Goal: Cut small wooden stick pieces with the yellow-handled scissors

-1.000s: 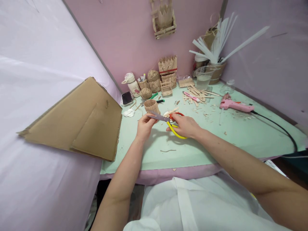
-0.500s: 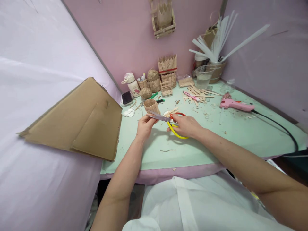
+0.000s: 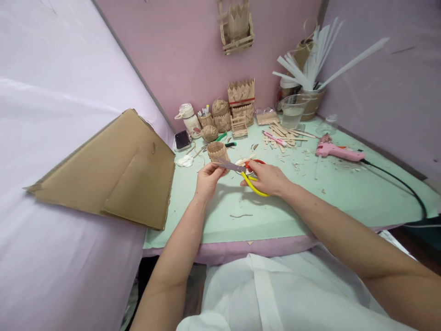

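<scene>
Right hand [image 3: 270, 179] gripping, closed round the handles of the scissors [image 3: 237, 168]: red loop on the far side, yellow loop on the near side, the blades reaching out leftward from the fist. And there at the blade end is the left hand [image 3: 206, 179], thumb and fingers drawn together right by the tips; whether anything small is pinched in there, I can't tell.

Just beyond those left fingertips stands the cup [image 3: 217, 149], upright, its mouth up, its lower side partly covered by blades and fingers. Touching the steel or clear of it? Can't call that from here. Tucked behind the red loop, a few slivers [image 3: 248, 159] of wood; nearer the body than both hands, a short bit of twine [image 3: 241, 215] on the green tabletop [image 3: 220, 230].

Farther out past the grip, a twine ball [image 3: 209, 133] and the bottle [image 3: 189, 120]. Beyond and right of the scissors, loose sticks [image 3: 285, 131] lie crisscrossed, a pink pen-shaped tool [image 3: 274, 138] on top. Well off to the right hand's right, the pink glue gun [image 3: 339, 151]; left of the left hand, the cardboard [image 3: 138, 184], slanting.

On lettering: the bottle carries a reddish mark, too small to make out.
</scene>
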A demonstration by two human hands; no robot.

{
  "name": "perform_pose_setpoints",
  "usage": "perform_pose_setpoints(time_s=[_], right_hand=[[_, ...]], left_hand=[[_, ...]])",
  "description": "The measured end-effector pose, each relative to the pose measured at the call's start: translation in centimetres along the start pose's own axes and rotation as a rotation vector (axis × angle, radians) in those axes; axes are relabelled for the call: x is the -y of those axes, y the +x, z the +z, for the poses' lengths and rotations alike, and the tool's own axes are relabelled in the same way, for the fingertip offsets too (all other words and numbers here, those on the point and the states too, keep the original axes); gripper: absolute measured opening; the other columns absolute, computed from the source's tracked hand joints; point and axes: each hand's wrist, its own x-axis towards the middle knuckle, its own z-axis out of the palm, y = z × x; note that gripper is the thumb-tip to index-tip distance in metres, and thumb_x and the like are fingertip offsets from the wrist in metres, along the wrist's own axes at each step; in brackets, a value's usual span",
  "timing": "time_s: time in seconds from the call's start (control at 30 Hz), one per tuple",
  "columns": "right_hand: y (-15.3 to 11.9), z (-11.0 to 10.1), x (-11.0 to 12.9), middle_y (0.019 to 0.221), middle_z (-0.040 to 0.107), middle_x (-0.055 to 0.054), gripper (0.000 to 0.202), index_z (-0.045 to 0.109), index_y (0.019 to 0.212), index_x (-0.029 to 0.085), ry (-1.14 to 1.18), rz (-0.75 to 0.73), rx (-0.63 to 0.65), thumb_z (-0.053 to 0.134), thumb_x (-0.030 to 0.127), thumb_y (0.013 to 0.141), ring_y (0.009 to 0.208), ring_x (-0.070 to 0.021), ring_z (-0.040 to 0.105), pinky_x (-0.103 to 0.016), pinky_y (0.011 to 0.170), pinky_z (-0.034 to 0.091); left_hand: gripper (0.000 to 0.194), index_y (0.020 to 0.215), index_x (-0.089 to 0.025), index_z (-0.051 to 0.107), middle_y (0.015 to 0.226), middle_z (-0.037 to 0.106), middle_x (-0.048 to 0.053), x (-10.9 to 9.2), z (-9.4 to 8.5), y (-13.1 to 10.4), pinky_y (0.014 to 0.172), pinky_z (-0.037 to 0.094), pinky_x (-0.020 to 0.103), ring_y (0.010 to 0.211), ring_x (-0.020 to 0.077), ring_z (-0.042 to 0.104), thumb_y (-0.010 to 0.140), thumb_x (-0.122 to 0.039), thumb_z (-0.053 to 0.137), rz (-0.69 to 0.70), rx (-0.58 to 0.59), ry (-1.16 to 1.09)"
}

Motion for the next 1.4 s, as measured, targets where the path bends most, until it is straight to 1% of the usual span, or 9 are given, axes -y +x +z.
perform_pose_setpoints(time_s=[0.17,0.4,0.6,0.8,0.93,1.17,1.4], right_hand=[[-0.1,0.0,0.3,0.095,0.067,-0.006,0.044,0.052,0.103,0.023,-0.1,-0.022,-0.005,0.051,0.058,0.077,0.081,-0.0236,0.062,-0.027,0.055,0.031],[0.0,-0.1,0.2,0.098,0.068,-0.005,0.05,0.051,0.103,0.024,-0.147,-0.019,0.009,0.05,0.065,0.075,0.08,-0.0238,0.062,-0.028,0.054,0.032],[-0.1,-0.2,0.2,0.097,0.068,-0.005,0.052,0.052,0.105,0.025,-0.143,-0.02,0.016,0.05,0.066,0.073,0.078,-0.0231,0.062,-0.027,0.055,0.032],[-0.1,-0.4,0.2,0.097,0.067,-0.005,0.053,0.053,0.105,0.025,-0.117,-0.015,0.037,0.05,0.067,0.073,0.077,-0.0231,0.062,-0.028,0.055,0.033],[0.0,-0.2,0.1,0.094,0.068,-0.005,0.054,0.053,0.104,0.026,-0.111,-0.013,0.053,0.05,0.069,0.072,0.074,-0.0225,0.062,-0.027,0.055,0.034],[-0.1,-0.1,0.0,0.093,0.069,-0.004,0.054,0.053,0.103,0.026,-0.121,-0.021,0.058,0.049,0.07,0.072,0.075,-0.023,0.062,-0.027,0.055,0.032],[-0.1,-0.2,-0.1,0.091,0.068,-0.005,0.053,0.054,0.103,0.026,-0.088,-0.038,0.069,0.048,0.069,0.073,0.073,-0.0218,0.061,-0.026,0.054,0.03]], left_hand=[[0.014,0.072,-0.017,0.064,0.072,0.066,0.0,0.5,-0.3,0.2,0.071,0.05,0.029,0.069,0.0122,0.062,0.063,-0.025,0.071,0.084,-0.004,0.072],[0.013,0.071,-0.017,0.064,0.073,0.066,0.001,0.5,-0.4,0.2,0.072,0.051,0.03,0.069,0.0135,0.063,0.063,-0.024,0.071,0.102,-0.016,0.154],[0.014,0.07,-0.016,0.064,0.07,0.066,0.001,0.1,-0.4,0.2,0.071,0.051,0.031,0.068,0.0138,0.062,0.06,-0.023,0.072,0.092,-0.007,0.171],[0.012,0.069,-0.016,0.066,0.07,0.066,0.002,-0.6,-0.6,0.1,0.072,0.05,0.03,0.069,0.0139,0.062,0.058,-0.021,0.072,0.056,0.043,0.195],[0.011,0.068,-0.016,0.067,0.071,0.065,0.002,-0.9,-0.7,0.0,0.072,0.05,0.03,0.069,0.014,0.062,0.058,-0.02,0.071,0.056,0.064,0.202],[0.011,0.069,-0.016,0.067,0.07,0.065,0.001,-0.2,-1.0,0.4,0.07,0.05,0.028,0.067,0.0122,0.06,0.059,-0.021,0.071,0.048,0.065,0.186],[0.016,0.073,-0.014,0.067,0.075,0.066,0.003,0.1,-1.3,0.5,0.074,0.05,0.029,0.072,0.0134,0.061,0.062,-0.025,0.071,0.004,0.079,0.156]])
